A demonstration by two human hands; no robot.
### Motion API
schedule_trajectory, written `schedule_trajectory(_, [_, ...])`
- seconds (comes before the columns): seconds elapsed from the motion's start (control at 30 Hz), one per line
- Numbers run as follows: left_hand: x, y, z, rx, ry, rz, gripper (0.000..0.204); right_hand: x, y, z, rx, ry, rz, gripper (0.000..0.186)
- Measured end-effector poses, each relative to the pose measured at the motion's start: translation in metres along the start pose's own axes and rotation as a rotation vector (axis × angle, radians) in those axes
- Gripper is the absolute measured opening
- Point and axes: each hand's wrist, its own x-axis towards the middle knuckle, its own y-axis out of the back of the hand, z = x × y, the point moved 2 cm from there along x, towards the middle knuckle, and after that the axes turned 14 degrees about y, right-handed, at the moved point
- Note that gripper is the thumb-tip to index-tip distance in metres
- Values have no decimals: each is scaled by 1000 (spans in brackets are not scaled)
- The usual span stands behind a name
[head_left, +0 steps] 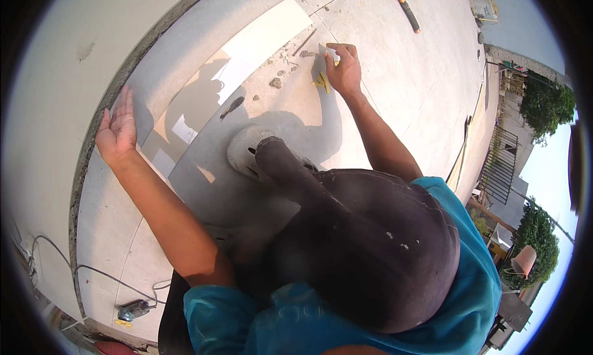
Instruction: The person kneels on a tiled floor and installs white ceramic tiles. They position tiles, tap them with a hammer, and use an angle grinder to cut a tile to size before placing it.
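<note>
My left hand (118,128) is open at the rough edge strip (83,176) along the base of the pale wall, fingers extended beside a long board or tile strip (265,31) lying on the floor. My right hand (343,69) pinches a small flat grey piece (325,50), its exact kind unclear, above some yellow plastic pieces (322,82). Small rubble lumps (275,83), a thin stick (304,41) and a dark narrow object (231,107) lie between my hands. My knee and pale shoe (244,151) are in the middle.
An orange-and-black handled tool (407,12) lies at the top right, near a white bucket (483,9). A corded power tool (134,310) rests at the lower left, with a yellow disc (123,323) beside it. A metal gate (497,167) and trees stand at the right.
</note>
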Motion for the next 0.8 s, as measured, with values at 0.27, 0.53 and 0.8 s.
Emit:
schedule_trajectory(0.27, [1, -1, -20, 17, -413, 41, 55, 18, 0, -6, 4, 277, -187, 19])
schedule_trajectory(0.53, [0, -34, -275, 1909, -192, -26, 49, 35, -12, 33, -64, 650, -335, 26])
schedule_trajectory(0.8, [23, 6, -357, 2829, -513, -395, 18, 20, 4, 70, 275, 793, -393, 26])
